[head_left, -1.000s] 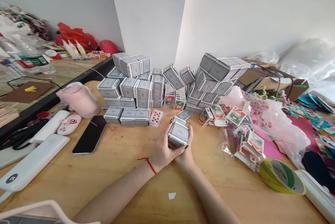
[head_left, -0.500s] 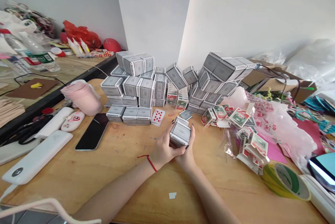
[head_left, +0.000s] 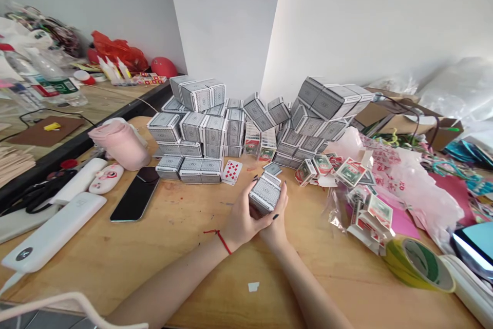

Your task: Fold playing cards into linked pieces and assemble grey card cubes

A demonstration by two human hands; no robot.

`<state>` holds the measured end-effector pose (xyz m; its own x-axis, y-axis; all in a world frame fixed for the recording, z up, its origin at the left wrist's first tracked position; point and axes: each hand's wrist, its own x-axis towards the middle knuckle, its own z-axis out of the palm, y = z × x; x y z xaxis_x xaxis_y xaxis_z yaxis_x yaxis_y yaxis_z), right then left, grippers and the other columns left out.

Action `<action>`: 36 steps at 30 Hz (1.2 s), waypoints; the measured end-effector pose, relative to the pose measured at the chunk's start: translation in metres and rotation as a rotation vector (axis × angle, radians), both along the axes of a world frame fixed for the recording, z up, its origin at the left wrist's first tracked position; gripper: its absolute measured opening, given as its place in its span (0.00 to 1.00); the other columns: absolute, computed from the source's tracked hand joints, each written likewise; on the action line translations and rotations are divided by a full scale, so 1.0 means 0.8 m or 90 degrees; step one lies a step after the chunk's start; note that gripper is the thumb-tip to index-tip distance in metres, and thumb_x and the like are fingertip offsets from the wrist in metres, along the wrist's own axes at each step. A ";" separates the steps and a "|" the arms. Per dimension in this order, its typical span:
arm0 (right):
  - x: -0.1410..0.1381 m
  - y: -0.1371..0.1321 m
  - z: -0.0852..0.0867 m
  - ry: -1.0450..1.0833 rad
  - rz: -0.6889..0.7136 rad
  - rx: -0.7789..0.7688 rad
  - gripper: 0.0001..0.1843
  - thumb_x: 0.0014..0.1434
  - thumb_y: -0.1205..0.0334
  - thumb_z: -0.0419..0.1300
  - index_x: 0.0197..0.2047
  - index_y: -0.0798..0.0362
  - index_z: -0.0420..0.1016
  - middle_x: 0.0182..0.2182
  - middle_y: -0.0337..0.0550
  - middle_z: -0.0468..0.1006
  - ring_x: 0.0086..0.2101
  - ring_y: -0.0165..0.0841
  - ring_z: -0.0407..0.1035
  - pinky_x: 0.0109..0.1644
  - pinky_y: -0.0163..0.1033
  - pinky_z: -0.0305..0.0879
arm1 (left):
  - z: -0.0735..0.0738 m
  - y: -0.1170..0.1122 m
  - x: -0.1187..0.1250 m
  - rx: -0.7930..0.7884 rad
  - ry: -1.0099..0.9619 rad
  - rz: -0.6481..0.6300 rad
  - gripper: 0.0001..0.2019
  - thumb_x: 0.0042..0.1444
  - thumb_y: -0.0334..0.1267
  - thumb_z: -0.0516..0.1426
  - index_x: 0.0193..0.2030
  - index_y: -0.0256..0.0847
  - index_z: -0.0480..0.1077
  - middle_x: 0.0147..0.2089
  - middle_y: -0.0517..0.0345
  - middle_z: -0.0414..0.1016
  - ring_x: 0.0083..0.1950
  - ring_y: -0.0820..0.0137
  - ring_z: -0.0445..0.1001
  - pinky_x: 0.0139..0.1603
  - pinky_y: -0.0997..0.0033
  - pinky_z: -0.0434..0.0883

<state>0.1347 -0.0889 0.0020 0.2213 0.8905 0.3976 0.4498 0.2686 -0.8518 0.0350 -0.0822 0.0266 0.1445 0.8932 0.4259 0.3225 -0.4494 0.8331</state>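
Note:
Both of my hands are wrapped round one thick stack of playing cards (head_left: 265, 193) with grey patterned backs. My left hand (head_left: 243, 216), a red string on its wrist, grips the stack from the left with its thumb across the near side. On the other side my right hand (head_left: 278, 216) closes round the right edge; its palm is partly hidden. A few loose cards (head_left: 272, 169) lie just beyond the stack, and a ten of diamonds (head_left: 232, 171) lies face up to the left. Card block piles (head_left: 204, 134) stand behind at left, with further piles (head_left: 319, 113) at right.
A black phone (head_left: 134, 194), a white power bank (head_left: 54, 231) and a pink roll (head_left: 119, 144) lie at left. Opened card boxes (head_left: 375, 211), a plastic bag (head_left: 419, 180) and yellow tape (head_left: 419, 265) crowd the right. A paper scrap (head_left: 253, 287) lies near the front.
My right fingers have shifted slightly along the right side of the stack. Both hands still hold it in nearly the same place, and the view has moved a little.

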 end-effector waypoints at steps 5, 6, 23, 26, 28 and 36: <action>0.003 -0.003 0.004 -0.069 -0.003 0.004 0.50 0.51 0.60 0.61 0.66 0.49 0.30 0.53 0.57 0.54 0.52 0.46 0.59 0.52 0.55 0.61 | -0.001 -0.004 0.006 -0.057 -0.085 0.055 0.34 0.45 0.40 0.62 0.58 0.40 0.53 0.57 0.44 0.65 0.57 0.59 0.67 0.55 0.59 0.68; 0.004 -0.004 0.004 -0.084 0.002 0.017 0.49 0.51 0.61 0.60 0.66 0.49 0.31 0.53 0.58 0.54 0.53 0.47 0.58 0.53 0.56 0.60 | -0.001 -0.003 0.005 -0.053 -0.081 0.066 0.34 0.45 0.40 0.62 0.58 0.40 0.54 0.56 0.45 0.66 0.56 0.60 0.68 0.54 0.60 0.68; 0.063 0.007 0.033 0.008 0.236 0.082 0.42 0.47 0.71 0.55 0.64 0.51 0.44 0.62 0.51 0.52 0.62 0.44 0.47 0.64 0.55 0.45 | -0.007 0.025 -0.034 0.118 -0.021 -0.186 0.36 0.44 0.30 0.60 0.60 0.41 0.49 0.61 0.42 0.58 0.63 0.55 0.57 0.63 0.48 0.56; 0.064 0.006 0.026 -0.038 0.288 0.036 0.39 0.48 0.73 0.52 0.64 0.51 0.48 0.61 0.49 0.58 0.60 0.43 0.52 0.63 0.53 0.49 | -0.017 0.025 -0.032 0.083 -0.028 -0.146 0.35 0.46 0.33 0.61 0.59 0.42 0.50 0.61 0.42 0.58 0.62 0.56 0.59 0.62 0.48 0.57; 0.062 0.005 0.022 -0.074 0.283 0.034 0.38 0.47 0.74 0.52 0.62 0.52 0.52 0.59 0.49 0.62 0.59 0.43 0.55 0.62 0.52 0.52 | -0.022 0.026 -0.033 0.061 -0.022 -0.108 0.34 0.46 0.36 0.62 0.59 0.43 0.51 0.60 0.43 0.60 0.61 0.56 0.61 0.61 0.48 0.59; 0.051 0.002 0.020 -0.063 0.143 0.096 0.28 0.49 0.69 0.54 0.55 0.50 0.64 0.49 0.48 0.72 0.50 0.42 0.67 0.53 0.48 0.63 | -0.023 0.030 -0.036 0.100 0.041 -0.050 0.30 0.46 0.41 0.62 0.56 0.42 0.57 0.55 0.45 0.67 0.56 0.58 0.67 0.55 0.51 0.65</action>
